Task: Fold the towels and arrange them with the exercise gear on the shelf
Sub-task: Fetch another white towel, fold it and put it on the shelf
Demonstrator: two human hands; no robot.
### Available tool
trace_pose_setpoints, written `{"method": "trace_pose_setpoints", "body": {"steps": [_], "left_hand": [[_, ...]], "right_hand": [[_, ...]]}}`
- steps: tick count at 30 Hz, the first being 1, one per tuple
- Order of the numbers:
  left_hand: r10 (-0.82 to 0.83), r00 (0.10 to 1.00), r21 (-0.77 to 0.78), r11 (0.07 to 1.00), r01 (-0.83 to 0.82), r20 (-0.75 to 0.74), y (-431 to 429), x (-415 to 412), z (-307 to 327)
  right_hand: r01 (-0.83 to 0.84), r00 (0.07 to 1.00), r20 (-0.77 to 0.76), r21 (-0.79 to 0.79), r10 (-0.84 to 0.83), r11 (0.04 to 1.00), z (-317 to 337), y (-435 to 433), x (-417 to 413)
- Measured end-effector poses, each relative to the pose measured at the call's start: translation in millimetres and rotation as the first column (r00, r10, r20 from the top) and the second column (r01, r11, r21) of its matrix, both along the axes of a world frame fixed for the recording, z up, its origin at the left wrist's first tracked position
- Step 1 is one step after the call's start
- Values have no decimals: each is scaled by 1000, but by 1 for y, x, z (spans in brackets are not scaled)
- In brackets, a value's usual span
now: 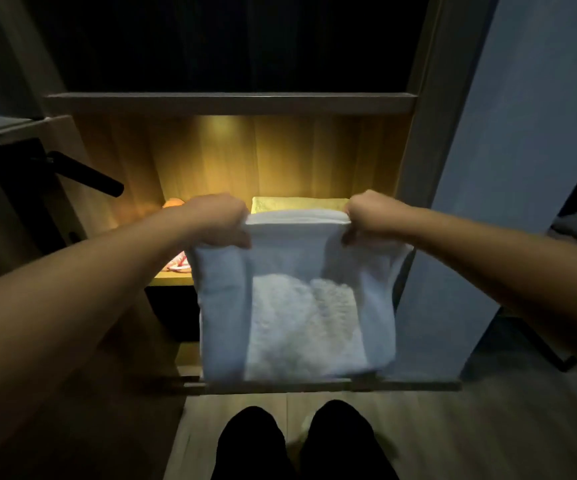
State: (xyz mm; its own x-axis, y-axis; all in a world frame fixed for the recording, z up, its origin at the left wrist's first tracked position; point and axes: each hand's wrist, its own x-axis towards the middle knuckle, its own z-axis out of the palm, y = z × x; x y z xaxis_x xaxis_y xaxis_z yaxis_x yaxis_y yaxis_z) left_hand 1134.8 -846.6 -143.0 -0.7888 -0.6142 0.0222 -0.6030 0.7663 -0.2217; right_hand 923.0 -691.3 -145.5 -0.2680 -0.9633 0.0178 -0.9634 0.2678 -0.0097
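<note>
We held the white towel [294, 306] up before the lit shelf [171, 281], our left hand [219, 220] and right hand [366, 216] each curled tight round a top corner, the cloth hanging doubled below. To fold it well, we judged, the corners needed keeping level and the top edge taut before laying it beside the yellow towel [297, 203].

1. The left forearm [89, 289] and the right forearm [505, 258] were bare along their whole visible length.
2. The left hand [218, 220] and the right hand [370, 216] were bare too.
3. Nearest, the left leg [250, 445] and the right leg [344, 441] wore plain black cloth.
</note>
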Motion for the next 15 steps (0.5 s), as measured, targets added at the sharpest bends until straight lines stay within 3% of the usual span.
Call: {"method": "trace_pose_setpoints", "body": {"steps": [2, 3, 4, 5, 6, 7, 8, 9, 10, 12, 13, 15], "left_hand": [[-46, 991, -197, 980, 22, -122, 1, 5, -4], [-60, 991, -224, 974, 31, -123, 2, 6, -7], [-39, 998, -115, 993, 33, -53, 1, 8, -11], [5, 995, 128, 992, -17, 99, 2, 9, -15], [40, 950, 412, 895, -171, 308, 3, 11, -19], [19, 874, 604, 715, -352, 486, 4, 14, -18], [-21, 823, 678, 579, -453, 568, 4, 16, -14], [-15, 824, 691, 553, -465, 567, 1, 17, -10], [21, 857, 660, 627, -413, 516, -2, 18, -8], [64, 919, 464, 849, -255, 389, -10, 14, -11], [68, 939, 348, 918, -191, 337, -14, 11, -13], [39, 979, 217, 973, -83, 198, -20, 5, -17]], "right_hand": [[12, 993, -112, -128, -27, 992, -2, -2, 3], [56, 977, -193, -163, -88, 985, -9, -5, 4], [154, 929, -311, -160, -198, 975, -20, -10, 9], [318, 871, -360, -109, -335, 942, -30, -6, 18], [500, 830, -315, 53, -461, 864, -35, 1, 25], [442, 897, -150, 358, -417, 823, -40, -1, 22], [203, 912, 167, 608, -374, 767, -35, -3, 17], [19, 892, 320, 678, -319, 735, -25, -1, 16], [-37, 907, 338, 658, -250, 752, -19, 3, 18], [-29, 969, 228, 501, -100, 865, -10, 0, 17], [-22, 987, 153, 431, -49, 902, -7, -4, 14], [-33, 990, 141, 347, -17, 937, -10, -7, 11]]}}
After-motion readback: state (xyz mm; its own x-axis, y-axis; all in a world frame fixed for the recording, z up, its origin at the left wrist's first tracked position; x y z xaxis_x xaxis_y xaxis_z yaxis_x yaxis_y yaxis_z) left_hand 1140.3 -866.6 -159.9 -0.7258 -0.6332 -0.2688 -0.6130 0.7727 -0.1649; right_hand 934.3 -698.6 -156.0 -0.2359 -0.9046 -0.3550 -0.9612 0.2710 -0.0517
